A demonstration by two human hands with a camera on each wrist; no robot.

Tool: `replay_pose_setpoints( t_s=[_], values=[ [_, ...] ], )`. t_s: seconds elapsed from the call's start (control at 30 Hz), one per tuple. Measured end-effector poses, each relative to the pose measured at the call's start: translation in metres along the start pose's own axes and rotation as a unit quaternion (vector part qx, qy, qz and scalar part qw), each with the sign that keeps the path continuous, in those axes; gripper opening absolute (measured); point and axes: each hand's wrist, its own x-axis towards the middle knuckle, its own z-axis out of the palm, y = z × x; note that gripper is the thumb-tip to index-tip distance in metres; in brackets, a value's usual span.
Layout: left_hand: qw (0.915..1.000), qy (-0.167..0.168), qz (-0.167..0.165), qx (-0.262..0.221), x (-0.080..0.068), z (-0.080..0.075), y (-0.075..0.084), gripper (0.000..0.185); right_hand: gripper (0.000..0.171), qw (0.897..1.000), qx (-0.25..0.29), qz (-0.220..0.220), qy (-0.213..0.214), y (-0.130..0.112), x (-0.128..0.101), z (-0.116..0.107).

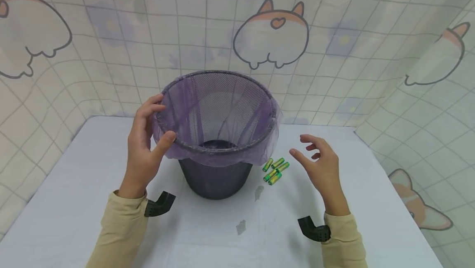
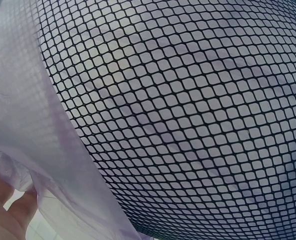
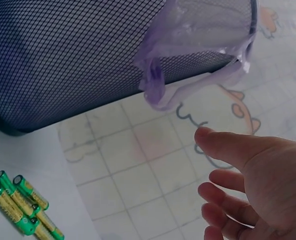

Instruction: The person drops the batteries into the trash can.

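Note:
A dark mesh wastebasket (image 1: 219,183) stands upright, lined with a thin purple trash bag (image 1: 211,158) folded out over its rim. My left hand (image 1: 142,144) holds the basket's left side, fingertips over the rim and thumb on the front edge. The left wrist view catches only part of that hand (image 2: 8,210) beside the bag, with the mesh (image 2: 187,110) filling most of it. Right of the basket, my right hand (image 1: 320,163) hovers with loosely bent fingers, thumb apart, holding nothing. Several green and yellow batteries (image 1: 274,173) lie between it and the basket.
White cloth covers the table (image 1: 200,235), with two small grey patches (image 1: 241,227) in front of the basket. Close behind hangs a checked curtain (image 1: 208,24) with cartoon dogs, which also runs along both sides.

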Motion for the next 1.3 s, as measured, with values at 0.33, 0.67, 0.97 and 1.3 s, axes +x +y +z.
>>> replay_pose_setpoints(
  t_s=[0.33, 0.67, 0.97, 1.3],
  values=[
    [1.0, 0.007, 0.003, -0.002, 0.001, -0.001, 0.002, 0.053, 0.047, 0.999, -0.019, 0.025, -0.026, 0.019, 0.001, 0.01],
    [0.9999, 0.006, 0.002, -0.009, 0.0, -0.001, 0.003, 0.051, 0.047, 0.997, -0.023, 0.054, -0.048, 0.034, -0.005, 0.022],
    [1.0, 0.002, 0.001, -0.001, 0.0, 0.0, 0.003, 0.052, 0.047, 0.993, -0.02, 0.087, -0.072, 0.047, -0.005, 0.032],
    [1.0, 0.0, -0.004, 0.001, 0.0, 0.0, 0.002, 0.052, 0.048, 0.987, -0.024, 0.127, -0.096, 0.058, -0.008, 0.042]
  ],
)
